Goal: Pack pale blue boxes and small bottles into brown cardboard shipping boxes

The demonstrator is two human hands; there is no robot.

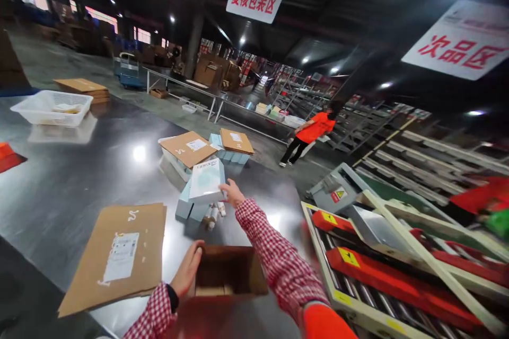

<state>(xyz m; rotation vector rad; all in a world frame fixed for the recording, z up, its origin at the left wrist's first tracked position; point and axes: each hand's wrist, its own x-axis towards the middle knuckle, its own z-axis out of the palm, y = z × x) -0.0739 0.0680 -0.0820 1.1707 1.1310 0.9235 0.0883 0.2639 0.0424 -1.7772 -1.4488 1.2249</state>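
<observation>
My right hand (234, 194) grips the right edge of a white and pale-blue product box (207, 179) with dark lettering on top. That box is over or on light-blue boxes (190, 204) on the metal table; I cannot tell whether it touches them. Just below it lie a few small white and brown tubes or bottles (213, 215). My left hand (188, 270), fingers stretched out, rests against the left side of an open cardboard box (238, 297). Something pale shows at the bottom inside.
Flat cardboard sheets with a label (119, 254) lie at left on the metal table (95, 180). A white basket (51, 108) stands further back. Cardboard pieces (189, 148) top more boxes ahead. A roller conveyor (358, 265) runs along the right. A person in orange (316, 130) is beyond.
</observation>
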